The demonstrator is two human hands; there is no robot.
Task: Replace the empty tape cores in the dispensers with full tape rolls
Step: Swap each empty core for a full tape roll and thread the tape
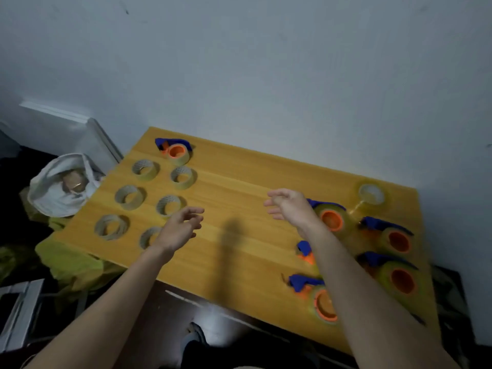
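Note:
On the yellow wooden table (pixel 234 198), several empty tape cores (pixel 130 197) lie in two columns at the left. A blue and orange dispenser (pixel 175 150) sits at the far left corner. Several more blue and orange dispensers (pixel 396 241) holding tape lie at the right, partly hidden by my right arm. A clear tape roll (pixel 371 194) lies at the far right, a strip trailing from it. My left hand (pixel 181 227) hovers over the near cores with loose fingers, holding nothing. My right hand (pixel 290 206) hovers left of the right dispensers, fingers relaxed and empty.
A white bag (pixel 60 182) holding a brownish roll sits off the table's left edge, above yellow-green plastic (pixel 72 262). A white wall stands behind the table. A metal frame (pixel 18 312) is at the lower left. The floor below is dark.

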